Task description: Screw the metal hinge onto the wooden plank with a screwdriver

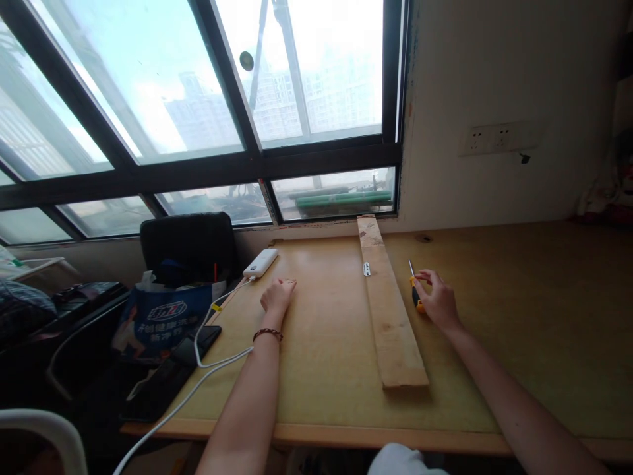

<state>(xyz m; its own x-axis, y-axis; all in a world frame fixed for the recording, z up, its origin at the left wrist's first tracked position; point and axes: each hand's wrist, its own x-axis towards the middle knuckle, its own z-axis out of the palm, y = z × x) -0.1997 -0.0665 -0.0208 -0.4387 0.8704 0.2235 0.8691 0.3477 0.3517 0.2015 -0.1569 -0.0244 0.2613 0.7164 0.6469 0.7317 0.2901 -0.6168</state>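
Observation:
A long wooden board (390,316) lies lengthwise on the table, its far end by the window wall. A small metal hinge-like plate (366,269) sits at the board's left edge. To the right of the board, my right hand (439,302) has its fingers closed around the handle of a yellow and black screwdriver (414,293), whose metal shaft points away from me. My left hand (277,295) is closed in a loose fist above the table, left of the board. Whatever it may hold is hidden by the fingers.
A white power bank (260,263) with a white cable (217,364) lies on the table (321,369) at the left. Beyond the table's left edge are a black chair (190,241) and a blue bag (161,323). Wall sockets (489,138) are at the right.

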